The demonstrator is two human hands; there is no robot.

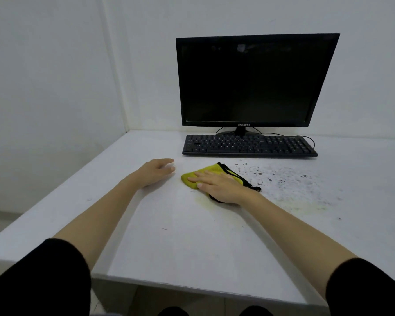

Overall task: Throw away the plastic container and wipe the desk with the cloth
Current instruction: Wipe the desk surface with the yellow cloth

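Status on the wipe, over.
Right hand flat on yellow cloth, left hand open on desk. Dark specks unwiped right of cloth. Keyboard just behind; container not in view.

**Free room and obstacles on the desk (169, 247).** Toward the right of the far edge, the monitor (253, 80) stands before the back wall. The keyboard (249, 145) lies just in front of it, and together they block reach there. Open surface runs from the far left corner, closed by two walls, to the near edge. Mid-desk, the left hand (155, 171) and the right hand (221, 184), flat on the cloth (205, 173), leave a narrow gap. Dark specks (283, 176) lie flat toward the right edge.
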